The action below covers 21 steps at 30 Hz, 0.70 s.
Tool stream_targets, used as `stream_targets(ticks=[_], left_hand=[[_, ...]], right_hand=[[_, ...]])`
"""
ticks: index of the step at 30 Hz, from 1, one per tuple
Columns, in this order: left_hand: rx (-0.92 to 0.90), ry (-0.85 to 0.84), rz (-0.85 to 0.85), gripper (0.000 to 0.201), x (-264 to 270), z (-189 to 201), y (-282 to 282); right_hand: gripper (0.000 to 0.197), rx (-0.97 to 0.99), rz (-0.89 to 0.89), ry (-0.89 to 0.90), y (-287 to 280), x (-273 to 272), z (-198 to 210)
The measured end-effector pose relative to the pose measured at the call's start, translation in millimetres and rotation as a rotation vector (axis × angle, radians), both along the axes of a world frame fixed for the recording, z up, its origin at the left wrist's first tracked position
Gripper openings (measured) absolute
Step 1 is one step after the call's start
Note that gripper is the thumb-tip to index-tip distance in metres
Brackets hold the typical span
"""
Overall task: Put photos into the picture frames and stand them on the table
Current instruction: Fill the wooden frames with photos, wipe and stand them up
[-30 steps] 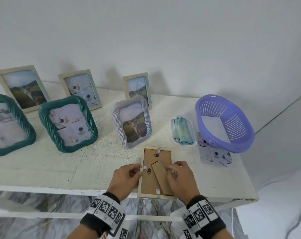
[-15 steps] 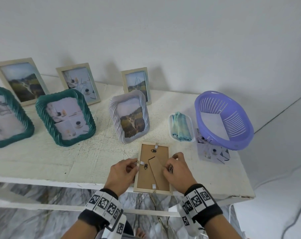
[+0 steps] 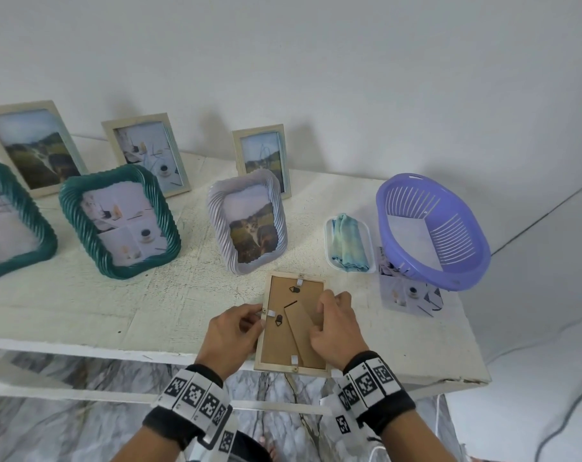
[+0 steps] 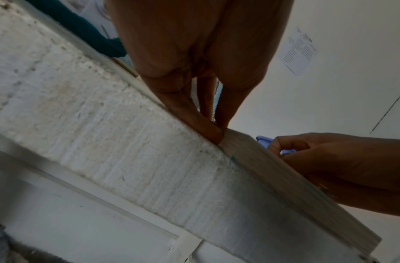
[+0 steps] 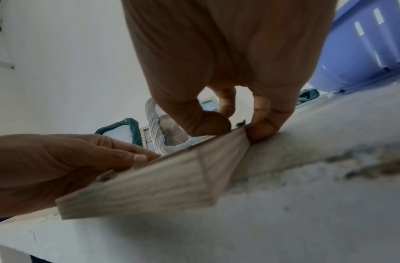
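Frame (image 3: 291, 323) face-down at the bench (image 3: 83, 308) edge, clips being closed.
Your left hand (image 3: 231, 331) pinches the left clip, right hand (image 3: 336, 328) grips the right edge; turn each tab fully before standing it.

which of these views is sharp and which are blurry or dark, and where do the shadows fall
Head view: sharpest, evenly lit; the standing frames cast soft shadows on the white wall behind them. Left wrist view: the left hand is dim against the bright wall, and the pale wooden picture frame is smeared. Right wrist view: the right hand is dim, the frame's edge soft, the purple plastic basket blurred.
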<state>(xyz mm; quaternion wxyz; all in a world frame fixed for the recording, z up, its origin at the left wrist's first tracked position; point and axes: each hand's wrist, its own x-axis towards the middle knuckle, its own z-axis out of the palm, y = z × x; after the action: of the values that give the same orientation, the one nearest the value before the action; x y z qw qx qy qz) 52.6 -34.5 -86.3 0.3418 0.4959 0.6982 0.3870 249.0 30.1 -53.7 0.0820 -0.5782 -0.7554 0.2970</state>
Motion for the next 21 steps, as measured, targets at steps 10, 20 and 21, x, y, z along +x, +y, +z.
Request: stream_targets(ticks=[10, 20, 21], left_hand=[[0.006, 0.139, 0.007, 0.021, 9.7, 9.3, 3.6], [-0.018, 0.399, 0.034, 0.027, 22.2, 7.3, 21.1], [-0.028, 0.406, 0.040, 0.027, 22.9, 7.1, 22.7]], right_hand=[[0.034, -0.065, 0.113, 0.151, -0.7, 23.8, 7.7], [0.043, -0.025, 0.135, 0.128, -2.9, 21.4, 5.5], [0.044, -0.024, 0.138, 0.119, -2.1, 20.9, 6.2]])
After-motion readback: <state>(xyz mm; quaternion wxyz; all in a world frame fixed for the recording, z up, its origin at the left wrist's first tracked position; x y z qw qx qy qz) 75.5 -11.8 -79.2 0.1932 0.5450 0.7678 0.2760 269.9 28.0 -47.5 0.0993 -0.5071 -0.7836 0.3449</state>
